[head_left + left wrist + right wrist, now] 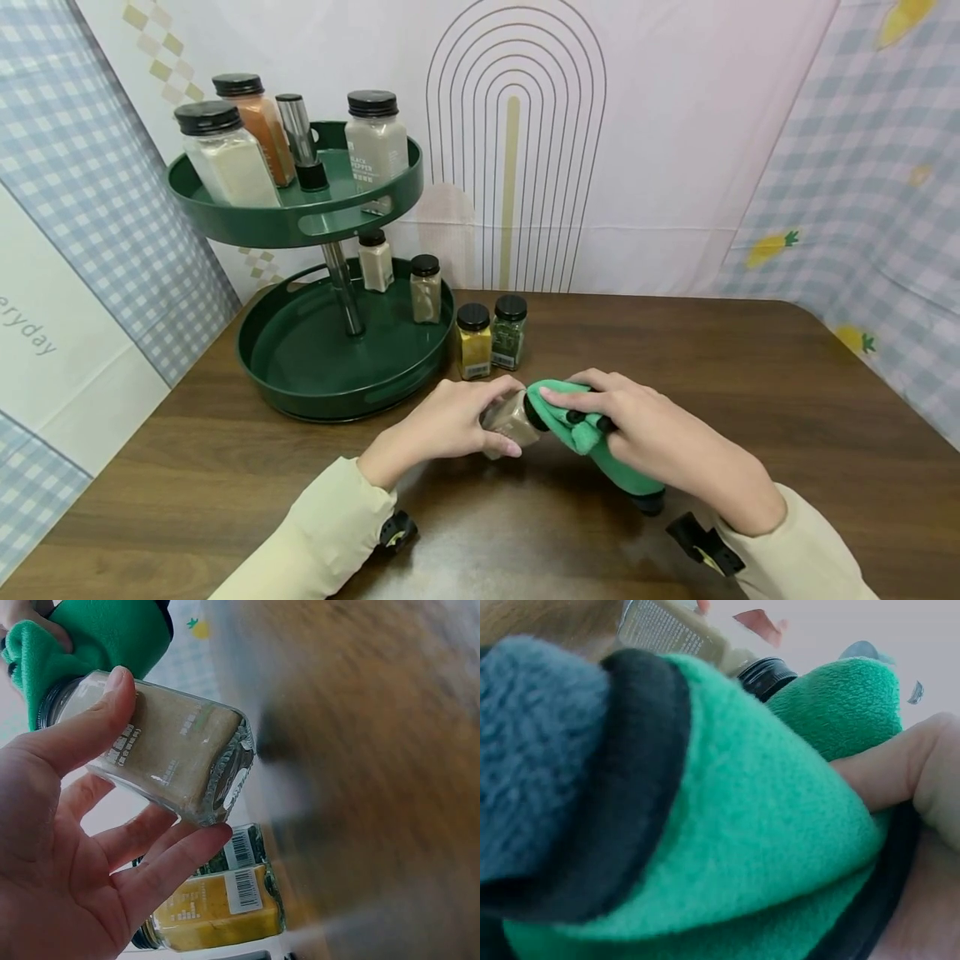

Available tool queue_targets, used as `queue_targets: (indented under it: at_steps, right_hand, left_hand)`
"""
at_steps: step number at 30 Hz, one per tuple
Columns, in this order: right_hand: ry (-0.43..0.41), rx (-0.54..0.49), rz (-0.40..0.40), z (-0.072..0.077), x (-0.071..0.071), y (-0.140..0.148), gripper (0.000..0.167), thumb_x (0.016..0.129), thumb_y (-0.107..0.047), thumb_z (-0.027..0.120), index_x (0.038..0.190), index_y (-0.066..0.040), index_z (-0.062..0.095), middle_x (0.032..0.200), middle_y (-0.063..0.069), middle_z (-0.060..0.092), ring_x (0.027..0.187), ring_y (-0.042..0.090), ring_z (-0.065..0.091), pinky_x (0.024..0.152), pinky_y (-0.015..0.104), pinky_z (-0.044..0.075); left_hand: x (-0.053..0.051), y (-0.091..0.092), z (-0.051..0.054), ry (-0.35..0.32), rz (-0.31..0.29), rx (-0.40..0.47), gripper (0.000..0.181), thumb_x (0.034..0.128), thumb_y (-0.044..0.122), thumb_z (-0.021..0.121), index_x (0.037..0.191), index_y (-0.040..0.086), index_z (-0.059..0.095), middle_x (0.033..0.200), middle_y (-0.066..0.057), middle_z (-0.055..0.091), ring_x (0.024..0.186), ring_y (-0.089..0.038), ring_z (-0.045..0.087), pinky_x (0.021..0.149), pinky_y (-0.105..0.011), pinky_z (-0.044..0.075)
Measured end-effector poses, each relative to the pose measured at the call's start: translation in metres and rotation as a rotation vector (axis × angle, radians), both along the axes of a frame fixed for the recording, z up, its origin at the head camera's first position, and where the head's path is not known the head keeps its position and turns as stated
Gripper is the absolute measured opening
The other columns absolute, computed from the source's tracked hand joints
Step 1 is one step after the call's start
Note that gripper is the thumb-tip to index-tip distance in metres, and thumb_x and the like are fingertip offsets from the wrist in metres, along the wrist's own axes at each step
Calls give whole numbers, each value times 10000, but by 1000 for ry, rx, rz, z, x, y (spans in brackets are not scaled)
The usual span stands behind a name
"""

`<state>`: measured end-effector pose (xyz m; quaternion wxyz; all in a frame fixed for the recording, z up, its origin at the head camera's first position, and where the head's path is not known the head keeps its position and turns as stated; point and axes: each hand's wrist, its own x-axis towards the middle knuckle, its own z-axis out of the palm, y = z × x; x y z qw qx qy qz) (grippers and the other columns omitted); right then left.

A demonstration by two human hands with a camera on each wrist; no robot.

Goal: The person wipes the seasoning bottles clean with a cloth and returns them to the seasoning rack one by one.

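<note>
- Left hand [442, 423] holds a tilted jar [516, 419] over the bench [750, 375], fingers [172, 874] curled round it;
- right hand [641, 417] pinches a green cloth [585, 438] against its black lid [766, 679];
- steady jar, light turning strokes should wipe best

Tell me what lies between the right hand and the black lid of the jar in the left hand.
A green cloth, gripped by the right hand and covering part of the black lid, as the head view shows.
</note>
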<state>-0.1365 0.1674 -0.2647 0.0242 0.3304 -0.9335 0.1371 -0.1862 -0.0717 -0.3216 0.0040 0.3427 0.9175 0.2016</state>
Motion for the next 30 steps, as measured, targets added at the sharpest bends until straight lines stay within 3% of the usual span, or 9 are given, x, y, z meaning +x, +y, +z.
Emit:
queue_targets:
  at_steps: [7, 10, 12, 15, 19, 30]
  right_hand:
    - [62, 118, -100, 3, -2, 5, 651, 778, 122, 519, 1284, -287, 565, 1234, 58, 552, 1041, 256, 553, 682, 385, 477]
    - [130, 102, -119, 3, -1, 5, 652, 788, 110, 517, 1297, -296, 550, 1233, 49, 553, 1049, 255, 557, 662, 370, 467]
    - [185, 47, -97, 3, 0, 3, 660, 794, 103, 528, 1312, -307, 530, 1241, 35, 549, 1058, 242, 563, 687, 378, 479]
    - [233, -30, 8, 0, 1, -3, 704, 772, 123, 531, 1328, -309, 512, 1268, 34, 537, 1060, 216, 565, 733, 376, 497]
    - [251, -21, 110, -7, 2, -13, 702, 748, 137, 516, 1292, -306, 552, 1292, 12, 518, 1067, 180, 544, 763, 363, 505]
    - [222, 22, 17, -12, -1, -13, 610, 803, 87, 536, 1268, -307, 561, 1209, -13, 540, 1004, 184, 564, 705, 358, 498]
  left_hand:
    - [-1, -2, -2, -2, 10, -5, 620, 728, 502, 736, 1248, 276, 485, 989, 62, 658, 826, -74, 591, 653, -231, 424]
    - [-1, -1, -1, 10, 0, -9, 622, 725, 506, 735, 1246, 275, 487, 998, 71, 659, 836, -68, 591, 651, -229, 427]
    - [0, -1, -1, 19, -5, -8, 619, 724, 505, 736, 1241, 271, 491, 996, 82, 656, 835, -61, 587, 645, -224, 424]
    - [1, 0, -1, 35, -15, 2, 576, 717, 499, 744, 1188, 267, 507, 924, 106, 643, 773, -49, 566, 609, -219, 411]
    - [0, 1, -3, 52, -27, 14, 544, 711, 496, 748, 1156, 284, 517, 853, 142, 610, 692, -38, 512, 567, -216, 377]
    - [1, 1, -3, 110, -43, -18, 579, 714, 515, 738, 1179, 263, 500, 822, 120, 582, 709, -28, 515, 589, -213, 397]
